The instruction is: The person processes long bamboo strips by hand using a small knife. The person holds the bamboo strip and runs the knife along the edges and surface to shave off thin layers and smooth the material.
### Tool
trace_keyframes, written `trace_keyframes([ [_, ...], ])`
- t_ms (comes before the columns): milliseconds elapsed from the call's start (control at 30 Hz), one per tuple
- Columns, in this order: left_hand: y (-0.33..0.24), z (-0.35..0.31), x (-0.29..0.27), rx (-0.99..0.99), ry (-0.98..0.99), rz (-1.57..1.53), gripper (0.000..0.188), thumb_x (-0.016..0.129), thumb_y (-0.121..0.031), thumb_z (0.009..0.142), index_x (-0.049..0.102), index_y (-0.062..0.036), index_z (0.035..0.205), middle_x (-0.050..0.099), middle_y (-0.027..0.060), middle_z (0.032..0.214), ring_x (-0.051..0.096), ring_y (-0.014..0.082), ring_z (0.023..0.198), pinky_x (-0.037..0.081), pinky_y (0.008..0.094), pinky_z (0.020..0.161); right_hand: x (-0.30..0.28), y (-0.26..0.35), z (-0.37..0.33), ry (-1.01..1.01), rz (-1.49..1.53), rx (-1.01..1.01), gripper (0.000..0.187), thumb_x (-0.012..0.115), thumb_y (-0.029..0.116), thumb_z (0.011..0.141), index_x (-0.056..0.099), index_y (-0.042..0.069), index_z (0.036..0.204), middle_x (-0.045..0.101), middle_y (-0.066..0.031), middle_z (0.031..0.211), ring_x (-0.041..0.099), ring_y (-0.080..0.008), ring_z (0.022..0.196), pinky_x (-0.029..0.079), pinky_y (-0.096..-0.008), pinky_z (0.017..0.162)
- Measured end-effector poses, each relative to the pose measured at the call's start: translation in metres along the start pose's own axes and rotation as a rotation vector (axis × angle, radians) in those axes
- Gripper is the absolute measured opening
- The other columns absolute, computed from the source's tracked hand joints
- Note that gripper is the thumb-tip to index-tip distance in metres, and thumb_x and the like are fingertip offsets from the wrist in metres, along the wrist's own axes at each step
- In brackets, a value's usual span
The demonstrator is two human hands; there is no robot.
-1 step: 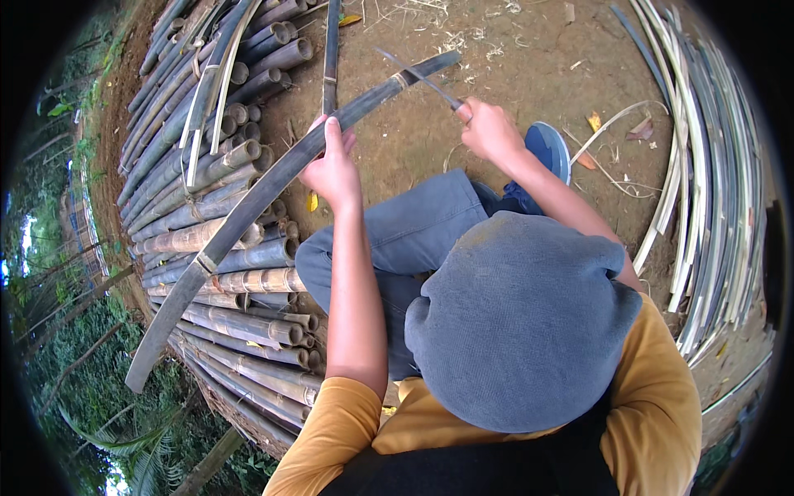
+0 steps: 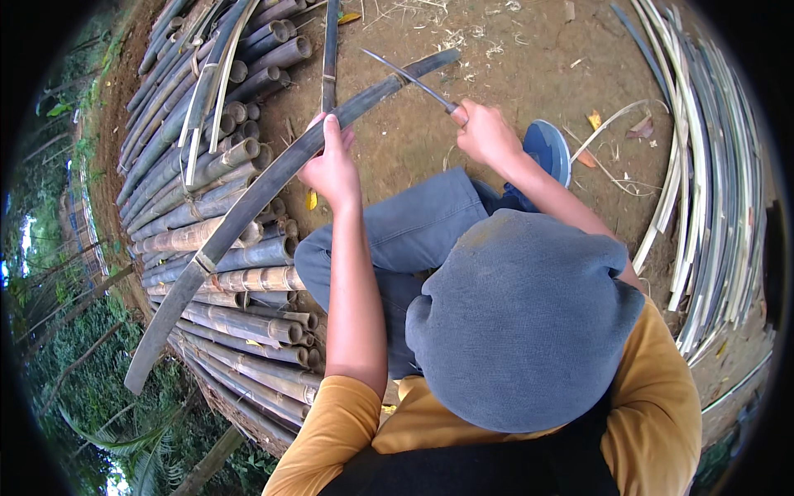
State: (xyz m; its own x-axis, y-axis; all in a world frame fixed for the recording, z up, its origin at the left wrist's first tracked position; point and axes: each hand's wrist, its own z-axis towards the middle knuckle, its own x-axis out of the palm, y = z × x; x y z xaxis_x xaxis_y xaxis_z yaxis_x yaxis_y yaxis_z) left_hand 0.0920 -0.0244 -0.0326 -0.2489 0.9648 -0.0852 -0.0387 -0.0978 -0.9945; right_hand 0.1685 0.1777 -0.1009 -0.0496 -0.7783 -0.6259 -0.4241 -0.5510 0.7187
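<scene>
A long, dark split bamboo strip (image 2: 240, 217) runs slantwise from the lower left to the top middle, with pale rings at its nodes. My left hand (image 2: 329, 157) is closed around it past its middle, thumb on top. In my right hand (image 2: 486, 132), the fingers wrap the handle of a slim knife (image 2: 413, 81). Its blade crosses the strip near the far node; whether it touches there I cannot tell. A second dark bamboo strip (image 2: 330, 54) stretches away from just beyond my left hand.
Cut bamboo poles (image 2: 223, 256) are stacked on the left, with split strips (image 2: 217, 74) lying over them. A bundle of long thin strips (image 2: 703, 182) lies at the right. Pale shavings (image 2: 451, 40) and leaves dot the dirt ground. A grey cap (image 2: 525, 322) covers the lower middle.
My right hand and the knife have shifted slightly left, and the blade's tip lies farther left beyond the strip. My left hand and the strip have hardly moved.
</scene>
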Motion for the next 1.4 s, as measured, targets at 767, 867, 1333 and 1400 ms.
trace_keyframes([
  [767,0.011,0.005,-0.010,-0.068,-0.024,-0.028,0.029,0.067,-0.009,0.097,0.061,0.0111,0.117,0.068,0.0201,0.108,0.073,0.0266,0.084,0.065,0.0350,0.072,0.001,-0.006,0.020,0.025,0.012,0.077,0.014,0.056,0.015,0.093,0.059,0.003,0.101,0.069,-0.0259,0.092,0.067,-0.0464,0.090,0.051,-0.0561,0.078],
  [867,0.009,0.007,-0.011,-0.044,-0.012,-0.021,0.029,0.067,-0.009,0.097,0.061,0.0112,0.117,0.068,0.0198,0.108,0.073,0.0266,0.084,0.065,0.0347,0.072,0.006,-0.007,0.009,0.041,0.041,-0.010,0.013,0.057,0.015,0.092,0.059,0.003,0.096,0.068,-0.0266,0.091,0.064,-0.0481,0.090,0.048,-0.0567,0.076],
  [1333,0.011,0.010,-0.013,-0.093,-0.015,-0.019,0.031,0.067,-0.009,0.097,0.061,0.0111,0.119,0.068,0.0197,0.108,0.073,0.0269,0.086,0.064,0.0345,0.074,0.004,0.024,0.009,0.073,-0.062,-0.052,0.021,0.054,0.022,0.101,0.061,0.003,0.106,0.070,-0.0215,0.090,0.071,-0.0394,0.087,0.054,-0.0530,0.074],
  [1400,0.012,0.013,-0.014,-0.102,-0.018,-0.026,0.030,0.067,-0.009,0.097,0.061,0.0107,0.119,0.068,0.0195,0.108,0.073,0.0267,0.086,0.064,0.0345,0.074,0.003,0.032,0.007,0.097,-0.096,-0.084,0.024,0.051,0.023,0.104,0.061,0.003,0.109,0.070,-0.0205,0.088,0.072,-0.0366,0.085,0.056,-0.0513,0.072],
])
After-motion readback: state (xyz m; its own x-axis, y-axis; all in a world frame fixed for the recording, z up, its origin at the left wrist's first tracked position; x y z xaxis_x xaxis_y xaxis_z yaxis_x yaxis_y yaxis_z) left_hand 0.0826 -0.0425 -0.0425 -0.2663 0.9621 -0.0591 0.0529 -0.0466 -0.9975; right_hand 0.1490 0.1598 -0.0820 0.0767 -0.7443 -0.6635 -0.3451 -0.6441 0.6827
